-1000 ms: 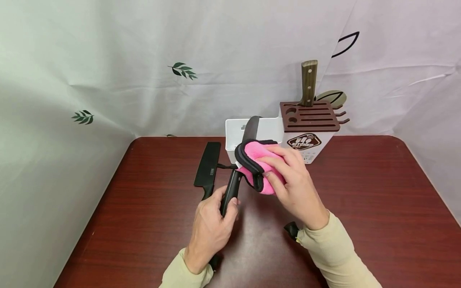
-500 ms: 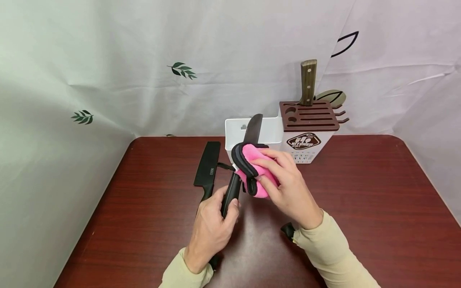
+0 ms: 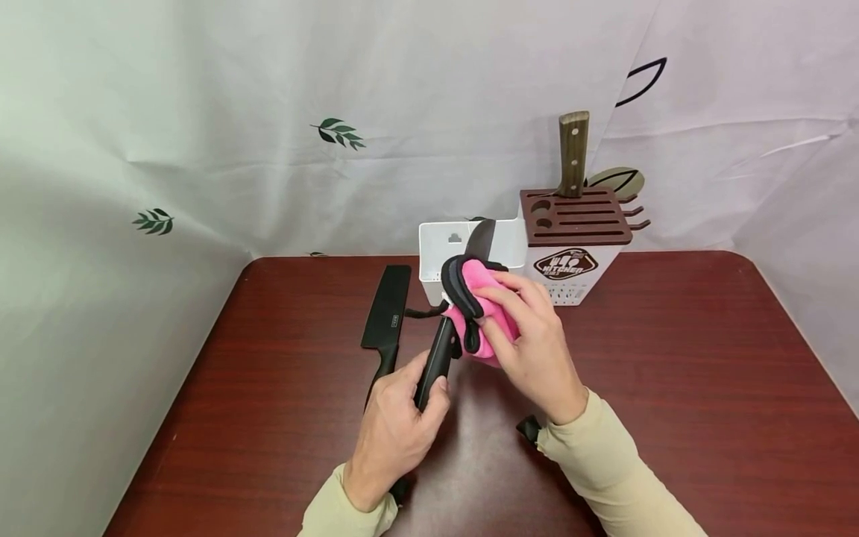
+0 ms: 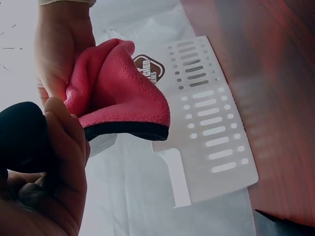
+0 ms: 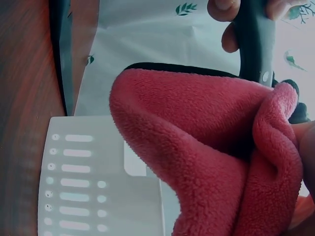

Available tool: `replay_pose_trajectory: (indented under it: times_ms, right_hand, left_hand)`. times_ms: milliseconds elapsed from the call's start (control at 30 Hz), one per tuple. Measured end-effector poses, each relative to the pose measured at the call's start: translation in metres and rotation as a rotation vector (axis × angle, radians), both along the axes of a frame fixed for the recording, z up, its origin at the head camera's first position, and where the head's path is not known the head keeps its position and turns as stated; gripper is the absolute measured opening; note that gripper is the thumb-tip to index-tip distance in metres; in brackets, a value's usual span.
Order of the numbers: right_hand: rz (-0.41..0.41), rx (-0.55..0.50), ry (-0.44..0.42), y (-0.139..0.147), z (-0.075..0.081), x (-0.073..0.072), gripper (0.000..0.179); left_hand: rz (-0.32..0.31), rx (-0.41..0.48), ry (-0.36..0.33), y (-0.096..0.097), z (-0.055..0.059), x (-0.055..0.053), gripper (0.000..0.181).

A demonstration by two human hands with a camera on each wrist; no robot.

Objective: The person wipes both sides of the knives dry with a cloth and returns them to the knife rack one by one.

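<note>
My left hand [image 3: 399, 425] grips the black handle of a kitchen knife [image 3: 436, 362], whose blade points up and away from me. Folded around the blade's lower part is a pink cloth [image 3: 479, 298] with black edging, which my right hand [image 3: 537, 343] pinches between thumb and fingers. Only the blade's upper end shows above the cloth. In the left wrist view the cloth [image 4: 123, 88] hangs in front of the white holder; in the right wrist view the cloth [image 5: 187, 128] covers the blade just past the handle [image 5: 255, 44].
A black cleaver [image 3: 388, 309] lies on the dark red table [image 3: 671, 373], left of the hands. Behind them stands a white knife holder [image 3: 570, 272] with a brown slotted top, side hooks and an open bin [image 3: 436, 250]. One wooden-handled knife [image 3: 573, 153] sits upright in it.
My right hand shifts slightly left with the cloth, which slides down and then back up along the blade. The left hand keeps its grip while the knife moves slightly right.
</note>
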State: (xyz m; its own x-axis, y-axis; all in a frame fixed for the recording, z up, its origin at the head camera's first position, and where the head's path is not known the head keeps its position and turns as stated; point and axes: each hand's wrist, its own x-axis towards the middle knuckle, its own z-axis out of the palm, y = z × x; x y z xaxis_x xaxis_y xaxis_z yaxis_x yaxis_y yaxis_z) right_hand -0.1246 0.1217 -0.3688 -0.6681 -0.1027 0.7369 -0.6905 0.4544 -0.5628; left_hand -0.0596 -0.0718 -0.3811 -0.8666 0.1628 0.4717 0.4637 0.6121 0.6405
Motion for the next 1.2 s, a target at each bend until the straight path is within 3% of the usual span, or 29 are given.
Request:
replay_pose_trajectory:
  times_ms: [400, 800, 1200]
  right_hand:
    - [-0.104, -0.042, -0.005, -0.003, 0.000, -0.009, 0.026]
    - [-0.152, -0.080, -0.005, -0.001, -0.001, -0.019, 0.026]
    - [-0.203, -0.127, 0.008, 0.000, -0.001, -0.022, 0.026]
  left_hand:
    - [-0.013, -0.023, -0.002, -0.002, 0.001, 0.000, 0.018]
    - [-0.024, -0.028, -0.007, -0.002, 0.002, -0.001, 0.015]
    - [-0.042, -0.033, 0.045, -0.001, 0.001, 0.000, 0.017]
